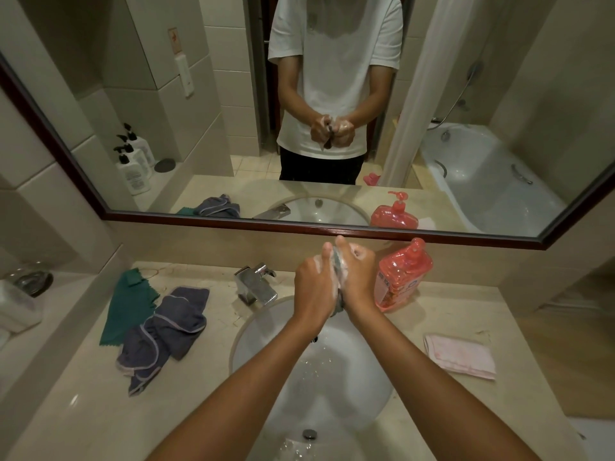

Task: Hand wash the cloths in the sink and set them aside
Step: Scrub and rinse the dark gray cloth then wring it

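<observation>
Above the far rim of the sink (253, 331), both hands are curled round one small grey cloth (338, 262), the left hand (316, 282) and right hand (357, 277) pressed together and lathered. It runs lengthwise between the palms, its tail hanging toward the basin. Rinsing looks next, and the tap (256, 282) stands nearer the left hand.

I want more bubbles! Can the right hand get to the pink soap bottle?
Probably yes. The pink soap bottle stands right beside the right hand with nothing between, but that hand grips the soapy cloth now.
</observation>
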Motion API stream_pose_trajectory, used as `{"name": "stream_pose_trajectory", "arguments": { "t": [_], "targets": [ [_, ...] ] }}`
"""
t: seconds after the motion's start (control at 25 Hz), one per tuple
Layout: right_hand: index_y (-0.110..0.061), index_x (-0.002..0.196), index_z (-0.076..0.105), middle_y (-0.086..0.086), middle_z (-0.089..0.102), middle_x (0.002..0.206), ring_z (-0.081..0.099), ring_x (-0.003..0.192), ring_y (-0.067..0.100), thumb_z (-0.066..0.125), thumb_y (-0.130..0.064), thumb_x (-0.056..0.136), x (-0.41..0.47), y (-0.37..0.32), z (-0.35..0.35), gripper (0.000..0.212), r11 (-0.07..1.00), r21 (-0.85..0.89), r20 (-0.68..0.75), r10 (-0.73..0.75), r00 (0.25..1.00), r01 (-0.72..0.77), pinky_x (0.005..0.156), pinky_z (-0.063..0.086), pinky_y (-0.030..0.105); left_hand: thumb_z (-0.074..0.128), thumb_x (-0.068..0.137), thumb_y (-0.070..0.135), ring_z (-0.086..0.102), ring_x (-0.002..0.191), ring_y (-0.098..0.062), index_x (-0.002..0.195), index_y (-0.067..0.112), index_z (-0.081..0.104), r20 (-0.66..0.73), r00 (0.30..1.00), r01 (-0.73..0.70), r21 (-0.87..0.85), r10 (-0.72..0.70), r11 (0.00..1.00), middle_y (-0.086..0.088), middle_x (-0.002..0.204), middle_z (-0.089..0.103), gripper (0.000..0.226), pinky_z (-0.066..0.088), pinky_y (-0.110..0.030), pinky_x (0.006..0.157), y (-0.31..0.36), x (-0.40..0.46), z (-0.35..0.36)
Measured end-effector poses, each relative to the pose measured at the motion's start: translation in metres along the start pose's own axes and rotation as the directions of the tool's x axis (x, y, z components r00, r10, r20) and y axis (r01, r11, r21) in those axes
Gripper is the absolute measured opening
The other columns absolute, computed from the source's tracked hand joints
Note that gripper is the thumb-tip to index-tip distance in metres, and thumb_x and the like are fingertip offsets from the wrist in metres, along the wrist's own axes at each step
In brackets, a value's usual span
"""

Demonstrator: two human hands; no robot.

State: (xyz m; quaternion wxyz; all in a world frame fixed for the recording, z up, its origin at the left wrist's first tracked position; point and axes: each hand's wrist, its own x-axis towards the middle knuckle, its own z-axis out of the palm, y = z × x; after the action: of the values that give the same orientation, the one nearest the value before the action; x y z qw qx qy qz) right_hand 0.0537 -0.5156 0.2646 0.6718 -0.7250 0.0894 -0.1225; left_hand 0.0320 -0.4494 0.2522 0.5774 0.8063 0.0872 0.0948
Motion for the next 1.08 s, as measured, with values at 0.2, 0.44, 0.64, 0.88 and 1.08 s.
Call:
{"name": "stream_pose_trajectory", "arguments": {
  "t": [0.2, 0.44, 0.64, 0.88, 1.08],
  "targets": [
    [-0.019, 0.06, 0.055, -0.008, 0.055, 0.047, 0.051, 0.046, 0.003, 0.049, -0.027, 0.106, -0.02, 0.021, 0.007, 0.047, 0.986, 0.037, -0.004, 0.161, 0.987, -0.161, 0.05, 0.041, 0.021, 0.054, 0.103, 0.033, 0.034, 0.048, -0.014, 0.055, 0.018, 0.043, -0.034, 0.999, 0.008, -0.117, -0.012, 0.993, 0.003, 0.049, 0.041, 0.052, 0.027, -0.03, 0.05, 0.0, 0.014, -0.006],
    [-0.018, 0.062, 0.049, -0.003, 0.048, 0.053, 0.046, 0.055, 0.017, 0.051, -0.02, 0.103, 0.003, 0.008, 0.007, 0.041, 0.956, 0.08, 0.024, 0.281, 0.959, -0.282, 0.054, 0.038, 0.027, 0.055, 0.102, 0.022, 0.032, 0.043, -0.005, 0.05, 0.022, 0.041, -0.034, 0.999, 0.005, -0.115, -0.009, 0.993, 0.009, 0.043, 0.041, 0.054, 0.026, -0.022, 0.046, -0.005, 0.004, -0.002],
    [-0.013, 0.069, 0.056, 0.009, 0.053, 0.063, 0.051, 0.062, 0.019, 0.052, -0.026, 0.103, -0.009, 0.017, 0.013, 0.036, 0.965, 0.074, 0.009, 0.254, 0.967, -0.253, 0.058, 0.039, 0.031, 0.054, 0.103, 0.02, 0.045, 0.045, -0.006, 0.058, 0.014, 0.056, -0.075, 0.997, -0.018, -0.096, 0.01, 0.995, 0.002, 0.051, 0.055, 0.046, 0.037, -0.029, 0.051, -0.01, 0.009, -0.003],
    [-0.019, 0.061, 0.054, -0.005, 0.053, 0.051, 0.051, 0.052, 0.011, 0.049, -0.027, 0.104, -0.018, 0.017, 0.017, 0.044, 0.977, 0.075, 0.024, 0.198, 0.98, -0.199, 0.052, 0.04, 0.027, 0.052, 0.105, 0.02, 0.041, 0.041, 0.0, 0.056, 0.015, 0.053, -0.099, 0.995, -0.005, -0.134, -0.009, 0.991, 0.007, 0.048, 0.049, 0.049, 0.03, -0.02, 0.046, -0.012, 0.02, -0.005],
    [-0.02, 0.059, 0.04, -0.005, 0.038, 0.049, 0.036, 0.047, 0.011, 0.051, -0.021, 0.104, 0.004, 0.011, 0.01, 0.046, 0.961, 0.144, -0.014, 0.239, 0.971, -0.235, 0.05, 0.03, 0.027, 0.053, 0.104, 0.023, 0.045, 0.042, 0.001, 0.053, 0.02, 0.053, -0.063, 0.998, -0.014, -0.147, 0.004, 0.989, 0.01, 0.047, 0.053, 0.051, 0.034, -0.02, 0.047, -0.016, 0.005, 0.005]
  ]
}}
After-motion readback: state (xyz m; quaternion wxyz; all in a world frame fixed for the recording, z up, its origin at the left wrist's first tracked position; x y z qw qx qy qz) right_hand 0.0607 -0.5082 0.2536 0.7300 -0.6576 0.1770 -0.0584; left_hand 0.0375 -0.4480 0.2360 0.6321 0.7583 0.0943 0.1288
